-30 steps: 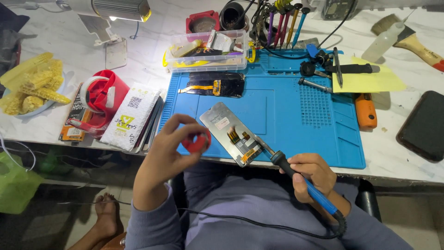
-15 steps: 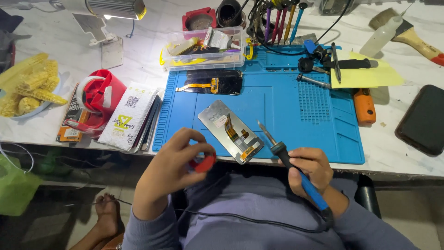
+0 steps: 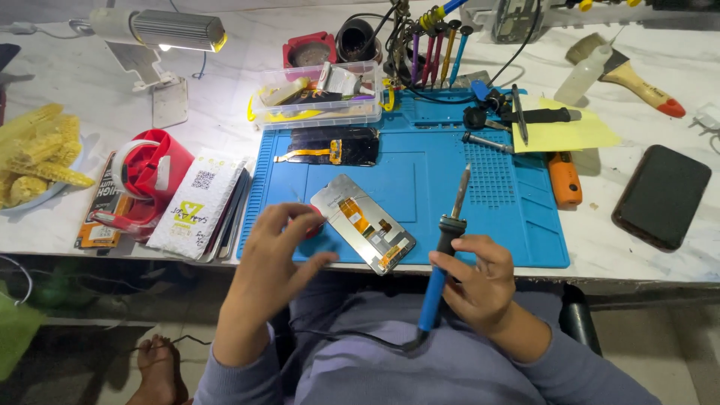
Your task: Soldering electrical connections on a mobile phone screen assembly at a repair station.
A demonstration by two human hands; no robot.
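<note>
A phone display panel (image 3: 364,225), back side up with orange flex strips, lies tilted at the near edge of the blue work mat (image 3: 435,180). My left hand (image 3: 274,259) rests just left of it, fingers curled over a small red object (image 3: 313,223) that touches the panel's corner. To the right of the panel, my right hand (image 3: 480,281) grips a blue-handled soldering iron (image 3: 444,255). The iron's tip points up and away, clear of the panel, and its cord trails down over my lap.
On the mat lie a black screen part (image 3: 337,146), an orange tool (image 3: 562,180) and a yellow sheet (image 3: 562,131) with tools. A clear parts box (image 3: 315,101), screwdrivers (image 3: 435,45), a lamp (image 3: 157,30), a red dispenser (image 3: 150,169), corn cobs (image 3: 37,150) and a black slab (image 3: 660,195) surround it.
The soldering iron's tip has lifted off the panel and swung upright. My left hand slid slightly toward the mat's near edge with the red object.
</note>
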